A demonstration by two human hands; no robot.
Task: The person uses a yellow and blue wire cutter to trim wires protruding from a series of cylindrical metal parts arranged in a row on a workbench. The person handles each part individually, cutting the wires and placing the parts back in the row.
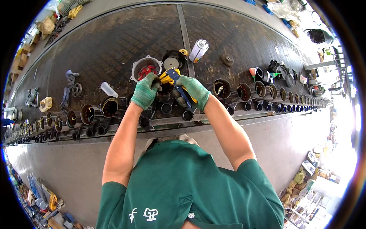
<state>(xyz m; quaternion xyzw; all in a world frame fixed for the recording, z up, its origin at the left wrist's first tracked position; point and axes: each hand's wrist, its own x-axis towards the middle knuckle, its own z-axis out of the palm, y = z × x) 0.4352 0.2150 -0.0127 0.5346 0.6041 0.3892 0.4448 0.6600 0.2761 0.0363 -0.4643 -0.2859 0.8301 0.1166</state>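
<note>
My right hand point(193, 89), in a green work glove with dark fingertips, is wrapped round the handles of a blue and yellow wire stripper point(172, 75). The tool's yellow head points up and left, toward my other hand. My left hand point(145, 91), gloved the same way, is closed with its fingertips pinched beside that head; what they hold is too small to make out. Under both hands stands an open cylindrical motor housing point(165, 97), largely covered by them. Just beyond is a grey metal end cover point(135, 71) with small red pieces in it, touching a black round container point(182, 55).
Rows of similar housings point(244, 91) line the bench's near edge on both sides. A spray can point(199, 51) stands beyond my right hand. A clear plastic cup point(109, 89), a small wheel point(77, 90) and a round metal part point(227, 60) lie on the dark bench point(126, 34).
</note>
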